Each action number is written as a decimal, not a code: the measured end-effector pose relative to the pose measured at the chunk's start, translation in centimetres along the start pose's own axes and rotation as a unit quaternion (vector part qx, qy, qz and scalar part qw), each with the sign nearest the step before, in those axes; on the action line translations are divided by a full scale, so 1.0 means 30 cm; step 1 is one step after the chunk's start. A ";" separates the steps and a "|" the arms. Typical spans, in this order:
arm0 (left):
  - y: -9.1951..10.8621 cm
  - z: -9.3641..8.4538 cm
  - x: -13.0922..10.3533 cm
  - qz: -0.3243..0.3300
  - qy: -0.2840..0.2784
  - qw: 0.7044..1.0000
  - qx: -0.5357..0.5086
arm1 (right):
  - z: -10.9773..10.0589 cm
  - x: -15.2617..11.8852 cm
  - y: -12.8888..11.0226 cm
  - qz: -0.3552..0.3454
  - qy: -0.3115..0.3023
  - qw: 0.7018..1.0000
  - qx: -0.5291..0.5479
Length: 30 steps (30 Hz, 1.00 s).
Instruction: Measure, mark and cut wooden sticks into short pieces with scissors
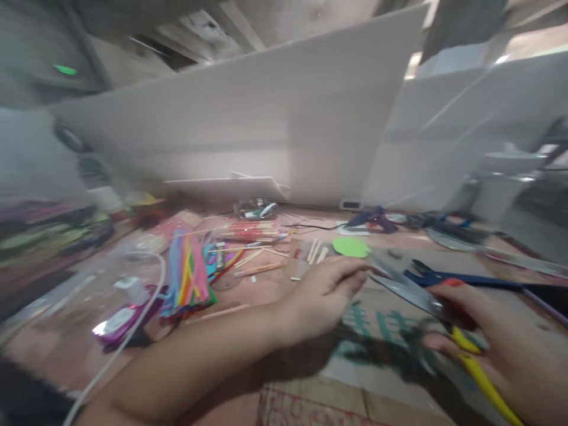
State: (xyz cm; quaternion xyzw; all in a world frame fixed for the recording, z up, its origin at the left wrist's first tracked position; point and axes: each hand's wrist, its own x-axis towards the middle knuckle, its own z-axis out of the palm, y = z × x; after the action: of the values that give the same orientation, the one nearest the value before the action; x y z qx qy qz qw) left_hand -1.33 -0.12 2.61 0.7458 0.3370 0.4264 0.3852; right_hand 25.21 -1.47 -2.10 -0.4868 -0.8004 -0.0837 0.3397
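My right hand (492,337) grips scissors (410,293) whose metal blades point left; yellow shows on the handle below my fingers. At the blade tips, my left hand (326,290) has thumb and fingers pinched together. Whatever lies in that pinch is too small or blurred to make out. Just beyond my left fingers lies a bright green rounded piece (350,246). Blue-handled pliers (461,277) rest on the table behind the scissors. Under both hands is a flat sheet of cardboard (368,373) with green printed marks.
Colourful pipe cleaners (189,269) lie in a bundle at left, near a white cable (151,307) and a shiny purple packet (119,325). Thin wooden sticks (251,257) and a pencil-like orange stick (258,270) are mid-table. A dark glue gun (373,219) stands farther back before a white board (248,130).
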 end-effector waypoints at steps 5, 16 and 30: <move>-0.005 0.001 -0.003 -0.013 -0.012 1.000 -0.024 | -0.018 0.008 -0.035 -0.027 -0.052 0.998 0.028; -0.045 0.021 -0.026 -0.030 -0.013 0.999 0.004 | -0.016 0.005 -0.061 -0.056 -0.058 0.995 0.052; -0.035 0.026 -0.025 -0.034 -0.024 0.999 0.007 | -0.021 -0.002 -0.063 -0.039 -0.086 0.993 0.067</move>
State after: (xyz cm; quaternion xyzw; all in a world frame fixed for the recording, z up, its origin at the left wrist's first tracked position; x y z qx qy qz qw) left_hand -1.13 -0.47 1.16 0.7467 0.3558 0.3930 0.4018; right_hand 23.94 -2.78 -1.27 -0.4373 -0.8485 -0.0012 0.2981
